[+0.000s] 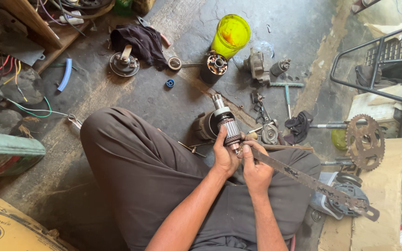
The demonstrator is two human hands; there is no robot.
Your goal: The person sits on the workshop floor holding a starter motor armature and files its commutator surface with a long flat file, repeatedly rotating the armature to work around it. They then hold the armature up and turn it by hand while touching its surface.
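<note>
Person sat cross-legged on the grimy concrete floor (164, 93), dark trousers (140, 167) filling most of the shot. Long rusty flat blade (317, 183) ran out over the right knee, right hand (256, 169) closed around its near end. Left hand (224, 155) was wrapped round the lower end of a motor armature (226, 125), held up above the lap, blade tip touching it. Toothed sprocket (365, 142) lay off to the right, yellow plastic tub (231, 35) further up the floor.
</note>
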